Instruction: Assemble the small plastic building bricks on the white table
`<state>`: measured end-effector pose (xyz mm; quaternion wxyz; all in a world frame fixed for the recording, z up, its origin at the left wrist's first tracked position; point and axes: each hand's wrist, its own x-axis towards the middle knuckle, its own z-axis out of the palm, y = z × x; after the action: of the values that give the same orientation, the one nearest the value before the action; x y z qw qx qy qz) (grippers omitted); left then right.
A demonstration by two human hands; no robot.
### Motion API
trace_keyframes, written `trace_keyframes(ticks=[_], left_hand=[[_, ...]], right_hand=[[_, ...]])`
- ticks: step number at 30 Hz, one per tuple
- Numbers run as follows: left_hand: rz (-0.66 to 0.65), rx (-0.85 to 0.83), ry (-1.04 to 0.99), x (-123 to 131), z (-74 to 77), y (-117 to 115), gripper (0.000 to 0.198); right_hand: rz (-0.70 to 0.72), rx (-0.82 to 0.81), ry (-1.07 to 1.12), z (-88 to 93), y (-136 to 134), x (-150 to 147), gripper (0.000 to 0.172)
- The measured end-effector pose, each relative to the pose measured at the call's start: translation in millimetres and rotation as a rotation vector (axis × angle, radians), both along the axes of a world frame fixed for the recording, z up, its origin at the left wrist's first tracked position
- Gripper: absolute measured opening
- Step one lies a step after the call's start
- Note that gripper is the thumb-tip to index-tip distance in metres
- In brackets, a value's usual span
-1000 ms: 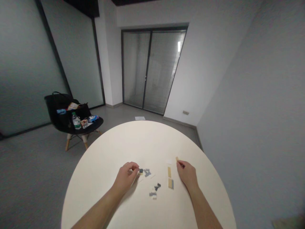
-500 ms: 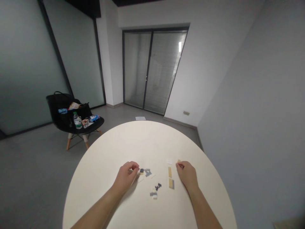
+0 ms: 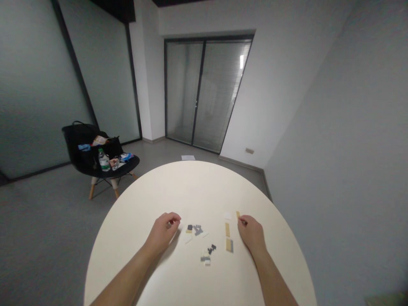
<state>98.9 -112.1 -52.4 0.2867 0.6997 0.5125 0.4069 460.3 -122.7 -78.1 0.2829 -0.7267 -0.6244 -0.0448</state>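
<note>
Right hand [image 3: 251, 234] comes in over the round white table [image 3: 204, 187], fingertips [image 3: 242, 220] right at a slim tan brick [image 3: 237, 215], grip impossible to call! Left hand [image 3: 162, 232], curled, whether gripping anything unclear, sits just beside small grey and black bricks [image 3: 196, 230]!

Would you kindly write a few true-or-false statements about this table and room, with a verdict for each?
1. The right hand has its fingertips beside a thin tan brick. True.
2. The small bricks lie on the floor. False: the grey and black bricks lie on the round white table, between the hands.
3. A water bottle stands on the seat of the black chair. True.
4. The left hand is resting on the chair. False: the left hand is at the table, near the bricks.
</note>
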Motion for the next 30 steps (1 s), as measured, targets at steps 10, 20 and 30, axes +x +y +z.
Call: trace_keyframes(ticks=[10,20,30], left_hand=[[-0.215,0.017,0.357,10,16.2,-14,0.012],[-0.232,0.022,0.441,16,19.7,-15,0.011],[-0.242,0.022,0.382,17,14.5,-14,0.010]], right_hand=[[0.028,-0.017,0.034,2.1,-1,1,0.027],[0.022,-0.011,0.043,5.2,-2,-2,0.026],[0.022,0.010,0.096,6.9,-3,-3,0.025]])
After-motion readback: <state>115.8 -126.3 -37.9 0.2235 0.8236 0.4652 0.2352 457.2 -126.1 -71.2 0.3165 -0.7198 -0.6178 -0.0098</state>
